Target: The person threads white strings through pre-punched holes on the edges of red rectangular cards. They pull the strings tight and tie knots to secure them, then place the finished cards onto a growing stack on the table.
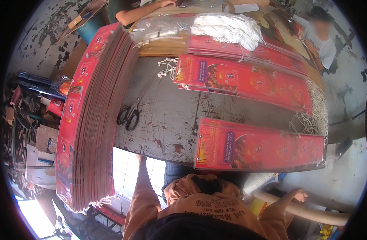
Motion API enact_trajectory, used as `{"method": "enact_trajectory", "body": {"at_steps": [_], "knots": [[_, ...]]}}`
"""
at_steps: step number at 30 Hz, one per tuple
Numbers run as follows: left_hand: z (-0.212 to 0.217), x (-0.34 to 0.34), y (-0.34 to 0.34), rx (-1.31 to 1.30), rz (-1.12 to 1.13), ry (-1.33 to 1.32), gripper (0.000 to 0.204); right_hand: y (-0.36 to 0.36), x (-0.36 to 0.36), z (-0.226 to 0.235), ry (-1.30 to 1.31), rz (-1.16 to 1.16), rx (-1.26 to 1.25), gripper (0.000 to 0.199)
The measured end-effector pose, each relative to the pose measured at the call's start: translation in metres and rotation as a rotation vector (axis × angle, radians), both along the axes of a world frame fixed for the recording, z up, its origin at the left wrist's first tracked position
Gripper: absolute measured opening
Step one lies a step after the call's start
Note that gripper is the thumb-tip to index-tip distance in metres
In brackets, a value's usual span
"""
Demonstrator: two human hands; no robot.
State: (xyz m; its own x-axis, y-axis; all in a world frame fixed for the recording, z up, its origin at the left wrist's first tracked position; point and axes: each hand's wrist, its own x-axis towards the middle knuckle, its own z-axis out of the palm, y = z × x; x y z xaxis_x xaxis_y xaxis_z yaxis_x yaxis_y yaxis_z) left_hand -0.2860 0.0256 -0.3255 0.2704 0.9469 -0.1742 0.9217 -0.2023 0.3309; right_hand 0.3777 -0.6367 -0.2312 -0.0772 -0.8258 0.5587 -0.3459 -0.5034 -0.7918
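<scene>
Head view: our right hand (299, 195), fingers curled, is near a pale tube (323, 215) below the near right corner of the tabletop (163, 108); we cannot tell whether it grips anything. Our left forearm (142, 180) meets the near edge, its hand hidden, so its grip we cannot tell. Red printed strips (267, 150) lie along the near edge, rightward; a tall red stack (99, 108) lines the left edge, scissors (131, 119) beside it. Toward the far edge we see white cord (227, 30).
</scene>
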Motion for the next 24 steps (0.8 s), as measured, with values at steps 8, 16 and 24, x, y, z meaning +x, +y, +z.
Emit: {"method": "enact_trajectory", "body": {"at_steps": [8,16,24], "knots": [[0.050,0.052,-0.062,-0.114,-0.592,-0.016,0.025,0.158,-0.063,0.215,0.110,1.035,-0.376,0.029],[0.262,0.136,-0.104,-0.736,-0.916,0.031,0.033,0.350,-0.097,0.273,0.517,2.077,-0.902,0.033],[0.334,0.143,-0.093,-0.511,-0.782,-0.673,0.017,0.385,-0.055,0.264,0.722,1.998,-1.352,0.016]]}}
